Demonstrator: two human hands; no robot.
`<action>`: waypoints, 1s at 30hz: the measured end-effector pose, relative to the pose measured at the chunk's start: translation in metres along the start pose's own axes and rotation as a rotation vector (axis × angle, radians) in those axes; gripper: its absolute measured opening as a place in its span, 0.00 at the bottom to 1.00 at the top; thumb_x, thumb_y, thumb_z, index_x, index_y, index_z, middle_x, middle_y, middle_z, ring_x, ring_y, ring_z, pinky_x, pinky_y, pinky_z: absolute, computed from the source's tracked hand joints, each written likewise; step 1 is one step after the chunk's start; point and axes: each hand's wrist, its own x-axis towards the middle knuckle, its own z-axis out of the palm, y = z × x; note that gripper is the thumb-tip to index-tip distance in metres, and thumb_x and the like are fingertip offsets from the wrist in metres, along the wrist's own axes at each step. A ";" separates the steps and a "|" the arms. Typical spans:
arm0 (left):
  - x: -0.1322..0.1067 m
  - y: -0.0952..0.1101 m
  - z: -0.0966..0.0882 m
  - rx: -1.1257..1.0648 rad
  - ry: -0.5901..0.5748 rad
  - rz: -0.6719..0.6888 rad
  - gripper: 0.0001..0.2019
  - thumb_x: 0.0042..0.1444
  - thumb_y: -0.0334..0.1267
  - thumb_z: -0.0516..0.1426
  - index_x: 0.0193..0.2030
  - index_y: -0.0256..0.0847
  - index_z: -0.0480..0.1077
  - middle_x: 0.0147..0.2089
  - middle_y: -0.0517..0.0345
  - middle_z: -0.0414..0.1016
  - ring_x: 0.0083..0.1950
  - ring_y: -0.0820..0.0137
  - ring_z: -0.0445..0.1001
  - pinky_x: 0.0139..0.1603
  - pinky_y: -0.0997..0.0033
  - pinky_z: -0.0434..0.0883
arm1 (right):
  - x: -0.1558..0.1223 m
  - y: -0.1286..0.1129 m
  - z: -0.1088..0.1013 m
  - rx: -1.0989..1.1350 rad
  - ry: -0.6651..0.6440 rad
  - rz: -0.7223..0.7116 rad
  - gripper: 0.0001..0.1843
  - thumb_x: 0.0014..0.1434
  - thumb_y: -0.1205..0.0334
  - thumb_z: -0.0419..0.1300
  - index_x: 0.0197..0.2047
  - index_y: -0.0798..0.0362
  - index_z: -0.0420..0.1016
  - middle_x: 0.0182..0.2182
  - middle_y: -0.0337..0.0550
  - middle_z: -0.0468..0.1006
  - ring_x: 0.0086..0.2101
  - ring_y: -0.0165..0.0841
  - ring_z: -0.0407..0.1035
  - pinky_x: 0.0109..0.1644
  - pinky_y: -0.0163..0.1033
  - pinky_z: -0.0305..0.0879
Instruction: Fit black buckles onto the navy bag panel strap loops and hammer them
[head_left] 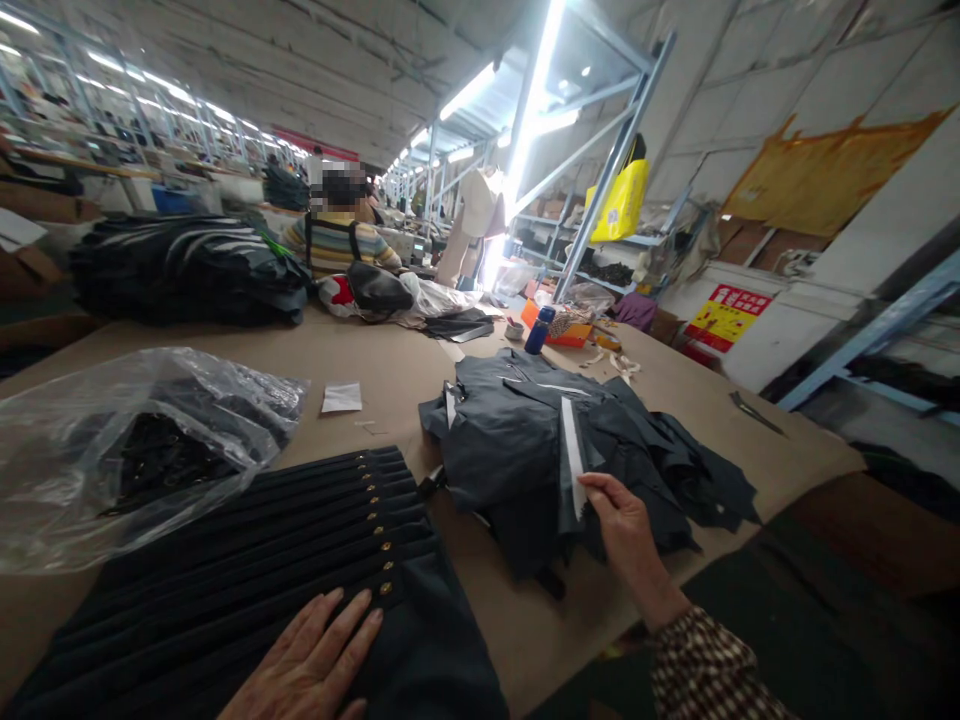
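Note:
My left hand (315,650) lies flat, fingers stretched out, on a layered row of dark garment pieces (247,570). A line of small gold-coloured metal fittings runs along their right side. Between thumb and fingers, my right hand (619,520) pinches the edge of a dark fabric piece (568,500) with a white strip (572,440) along it. This piece rests against a loose heap of dark cut fabric (502,440) on the table. What lies under the heap is hidden.
On the brown table (390,380) are a clear plastic bag (67,440) with dark pieces inside, a white square (342,398), a blue bottle (539,330), an orange box (570,332) and scissors (754,412). Behind stand a dark fabric pile (187,270) and a seated person (341,240).

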 end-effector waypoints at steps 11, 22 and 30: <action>-0.005 0.000 0.009 -0.093 0.026 -0.018 0.26 0.55 0.53 0.54 0.59 0.48 0.67 0.59 0.61 0.71 0.57 0.62 0.69 0.57 0.65 0.63 | -0.060 0.045 -0.023 -0.004 -0.025 0.026 0.29 0.61 0.48 0.52 0.63 0.50 0.58 0.39 0.46 0.75 0.36 0.36 0.71 0.42 0.42 0.71; 0.001 0.000 0.004 -0.055 0.036 0.004 0.25 0.55 0.53 0.54 0.57 0.46 0.68 0.58 0.59 0.72 0.56 0.61 0.70 0.56 0.65 0.63 | 0.084 0.006 0.002 -0.713 -0.271 -0.457 0.25 0.57 0.72 0.53 0.58 0.51 0.67 0.57 0.49 0.65 0.54 0.40 0.59 0.57 0.46 0.59; -0.005 0.001 0.006 -0.097 -0.005 -0.027 0.25 0.56 0.52 0.54 0.59 0.50 0.66 0.59 0.62 0.71 0.57 0.63 0.69 0.56 0.68 0.66 | 0.140 -0.014 0.014 -0.894 -0.540 -0.542 0.09 0.54 0.70 0.61 0.39 0.53 0.77 0.40 0.45 0.75 0.42 0.35 0.66 0.47 0.38 0.62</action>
